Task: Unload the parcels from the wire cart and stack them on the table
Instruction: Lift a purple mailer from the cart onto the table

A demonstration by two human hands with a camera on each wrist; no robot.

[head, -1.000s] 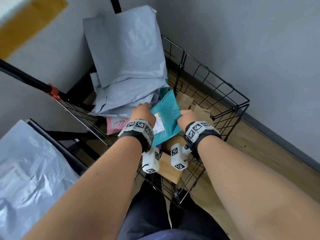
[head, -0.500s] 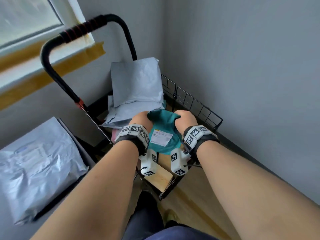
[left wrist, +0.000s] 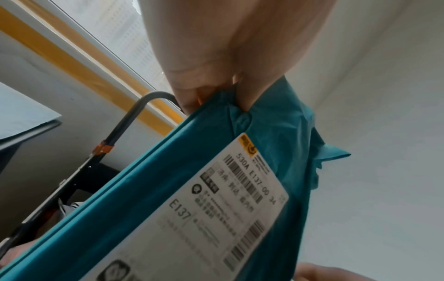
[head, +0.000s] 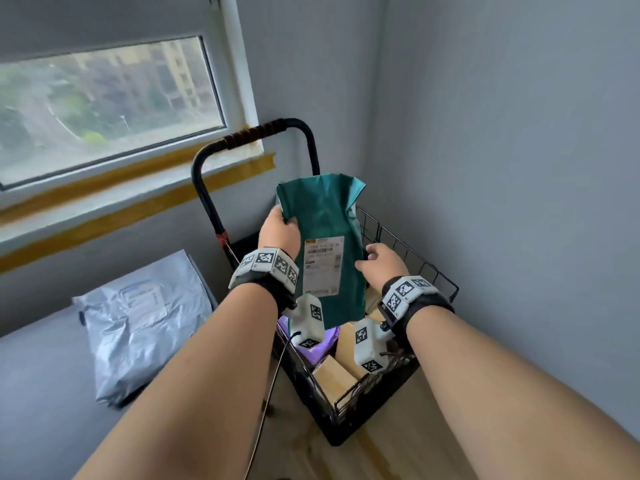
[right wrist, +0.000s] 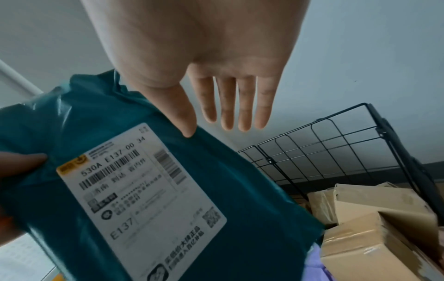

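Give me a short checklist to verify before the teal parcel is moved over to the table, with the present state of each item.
1. Left hand grips the teal mailer bag at its upper left edge: ok.
2. Right hand grip: not ok; fingers straight, only the thumb touches the bag.
3. Bag lifted out of the wire cart: ok.
4. Landing place on the table, the grey mailer bag lying flat: ok.
5. Cardboard boxes left in the cart lie stable: cannot tell.

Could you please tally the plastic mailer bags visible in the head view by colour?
Teal: 1, teal mailer gripped by the left hand
Grey: 1, grey mailer on the table
Purple: 1, purple mailer in the cart
Total: 3
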